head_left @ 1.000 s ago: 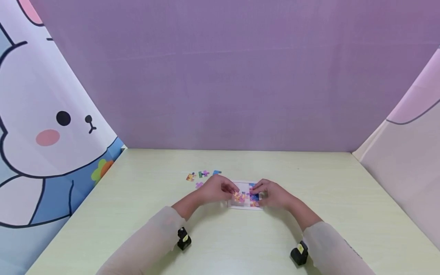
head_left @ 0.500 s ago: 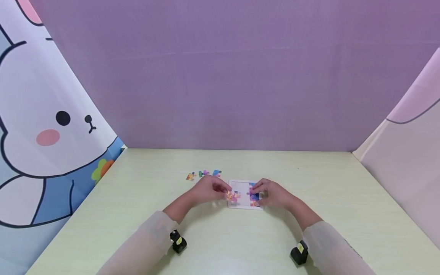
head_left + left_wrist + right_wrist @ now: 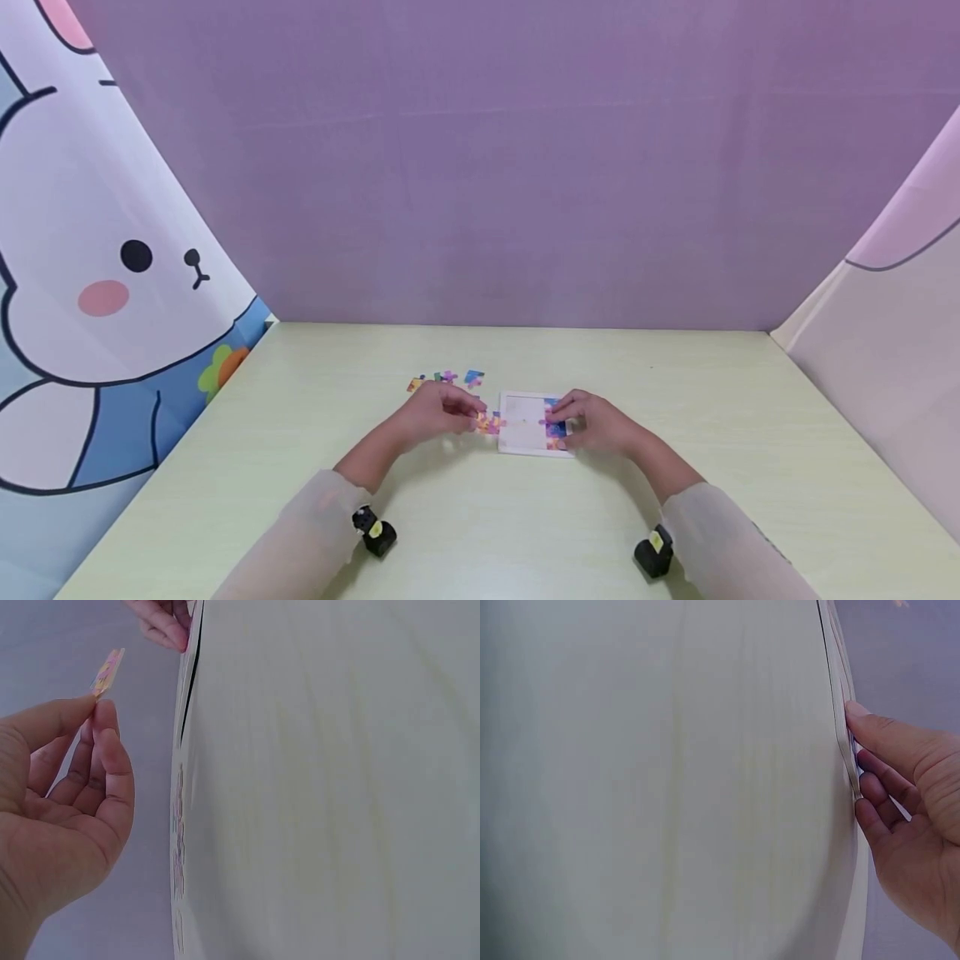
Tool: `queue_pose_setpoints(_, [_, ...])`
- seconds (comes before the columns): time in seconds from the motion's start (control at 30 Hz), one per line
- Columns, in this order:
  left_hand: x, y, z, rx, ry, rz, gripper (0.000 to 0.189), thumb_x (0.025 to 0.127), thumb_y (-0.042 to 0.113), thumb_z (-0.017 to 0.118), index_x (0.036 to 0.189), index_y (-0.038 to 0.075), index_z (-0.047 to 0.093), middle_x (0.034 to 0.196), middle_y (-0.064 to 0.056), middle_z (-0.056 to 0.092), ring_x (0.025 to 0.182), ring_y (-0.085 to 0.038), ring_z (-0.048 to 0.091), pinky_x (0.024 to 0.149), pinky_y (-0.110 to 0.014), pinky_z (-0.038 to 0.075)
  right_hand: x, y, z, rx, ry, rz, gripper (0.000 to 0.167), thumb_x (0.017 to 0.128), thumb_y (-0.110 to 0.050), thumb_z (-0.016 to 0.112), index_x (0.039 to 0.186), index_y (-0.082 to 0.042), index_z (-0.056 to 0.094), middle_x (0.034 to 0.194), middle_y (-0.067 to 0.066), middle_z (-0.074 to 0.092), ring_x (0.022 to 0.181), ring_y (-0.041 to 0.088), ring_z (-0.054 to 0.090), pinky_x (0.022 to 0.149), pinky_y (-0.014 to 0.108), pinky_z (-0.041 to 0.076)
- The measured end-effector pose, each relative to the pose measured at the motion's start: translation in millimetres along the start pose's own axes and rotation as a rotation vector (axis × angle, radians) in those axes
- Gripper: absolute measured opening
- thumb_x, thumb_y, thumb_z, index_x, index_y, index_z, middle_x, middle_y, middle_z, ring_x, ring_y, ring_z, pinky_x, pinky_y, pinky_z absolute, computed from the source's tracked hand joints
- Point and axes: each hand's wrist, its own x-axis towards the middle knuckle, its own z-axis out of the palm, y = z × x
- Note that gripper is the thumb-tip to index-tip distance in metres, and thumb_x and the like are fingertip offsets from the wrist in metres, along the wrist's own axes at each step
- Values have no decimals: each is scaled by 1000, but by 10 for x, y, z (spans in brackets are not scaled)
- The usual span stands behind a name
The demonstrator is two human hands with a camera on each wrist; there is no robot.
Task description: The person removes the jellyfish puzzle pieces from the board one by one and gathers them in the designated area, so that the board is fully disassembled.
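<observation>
Just left of the white puzzle tray (image 3: 521, 425), my left hand (image 3: 438, 414) pinches a small cluster of pink and yellow jigsaw puzzle pieces (image 3: 489, 422) between thumb and fingertips. The left wrist view has this cluster (image 3: 107, 671) held tilted above the table. My right hand (image 3: 600, 423) holds the tray at its right side, fingertips over a column of blue, purple and orange pieces (image 3: 555, 437) lying there. Bare white tray floor shows left of that column. In the right wrist view, my right hand's digits (image 3: 874, 814) touch the tray's edge.
Several loose jigsaw pieces (image 3: 474, 378) lie behind the left hand, partly hidden by it. The pale wooden table (image 3: 675, 375) ends at a purple backdrop (image 3: 525, 208). A black wrist camera (image 3: 375, 532) hangs at the left sleeve, another wrist camera (image 3: 652, 552) at the right.
My left hand has moved left, carrying the pinched jigsaw pieces from over the tray to beyond its left edge. My right hand has stayed in place on the tray.
</observation>
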Motion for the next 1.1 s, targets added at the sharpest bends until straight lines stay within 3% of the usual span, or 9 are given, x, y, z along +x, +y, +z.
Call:
queue_pose_setpoints(0.3, [-112, -48, -162, -4, 46, -47, 22, 85, 1, 73, 107, 4, 74, 92, -6, 68, 81, -18, 63, 74, -35, 57, -3, -10, 6, 7, 4, -8, 39, 74, -3, 84, 112, -6, 74, 119, 6, 59, 121, 37, 48, 106, 59, 30])
queue_pose_setpoints(1.1, [-373, -181, -520, -49, 144, -77, 24, 88, 4, 71, 112, 3, 72, 99, -8, 69, 89, -22, 65, 79, -37, 55, 2, 9, 10, -18, 6, 0, 39, 74, -6, 84, 112, -7, 74, 118, 5, 59, 120, 35, 48, 105, 57, 32])
